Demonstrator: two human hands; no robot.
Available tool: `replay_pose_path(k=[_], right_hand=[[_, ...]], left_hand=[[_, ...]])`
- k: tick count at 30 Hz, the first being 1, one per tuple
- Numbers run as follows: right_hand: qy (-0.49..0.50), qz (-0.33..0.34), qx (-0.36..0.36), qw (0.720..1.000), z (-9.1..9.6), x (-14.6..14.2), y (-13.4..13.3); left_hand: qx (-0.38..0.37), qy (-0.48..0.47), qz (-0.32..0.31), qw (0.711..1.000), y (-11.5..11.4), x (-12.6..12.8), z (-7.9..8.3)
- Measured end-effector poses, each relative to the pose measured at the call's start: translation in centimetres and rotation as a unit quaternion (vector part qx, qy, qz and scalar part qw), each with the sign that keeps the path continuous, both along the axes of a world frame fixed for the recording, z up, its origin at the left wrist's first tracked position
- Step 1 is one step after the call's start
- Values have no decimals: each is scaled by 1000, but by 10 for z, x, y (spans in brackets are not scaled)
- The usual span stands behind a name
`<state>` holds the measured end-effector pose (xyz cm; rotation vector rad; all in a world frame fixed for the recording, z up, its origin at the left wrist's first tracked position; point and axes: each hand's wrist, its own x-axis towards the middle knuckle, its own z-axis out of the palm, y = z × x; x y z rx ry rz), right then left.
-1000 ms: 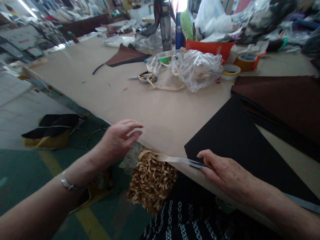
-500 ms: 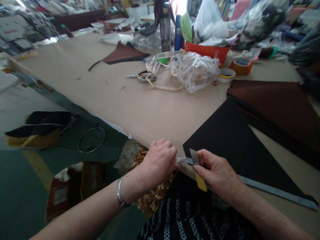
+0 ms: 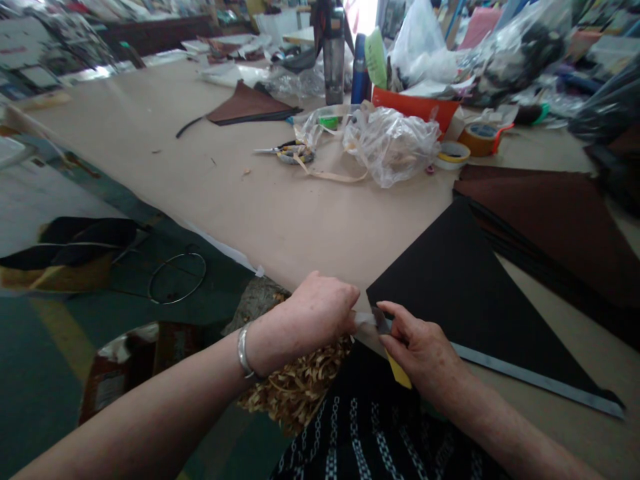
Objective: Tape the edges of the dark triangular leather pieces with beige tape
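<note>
Left hand (image 3: pixel 323 303) clenched, its fingertips hidden; a short pale strip (image 3: pixel 365 319) emerges from its three o'clock side and appears gripped there. Right hand (image 3: pixel 417 343), between three and four o'clock from the left, pinches a grey blade (image 3: pixel 383 322) between thumb and forefinger, a yellow handle (image 3: pixel 399 371) hanging below. Strip and blade meet in view; whether they touch cannot be told. Black sheet (image 3: pixel 455 287) lies flat on the table (image 3: pixel 300 220) at two o'clock from the right hand, a grey band (image 3: pixel 535 378) along its near edge. Brown sheets (image 3: pixel 560 230), stacked, lie beyond it in the same direction. From the left hand: tan curls (image 3: pixel 295 387) hang massed between six and seven o'clock, scissors (image 3: pixel 287 153) rest between eleven and twelve, clear plastic bag (image 3: pixel 395 147) sits crumpled at one.
</note>
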<state>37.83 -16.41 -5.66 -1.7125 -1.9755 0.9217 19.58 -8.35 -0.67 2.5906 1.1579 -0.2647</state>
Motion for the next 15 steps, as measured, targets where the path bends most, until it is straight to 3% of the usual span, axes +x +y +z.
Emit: replay_pose_path(k=[9,15], right_hand=[[-43,-6,-8,999,1,-3,3],[-59,0,21,998,-3,-2,-1]], left_hand=[[-33,9,-2,999,12,2,-5],[-72,26,-14,997,14,4,6]])
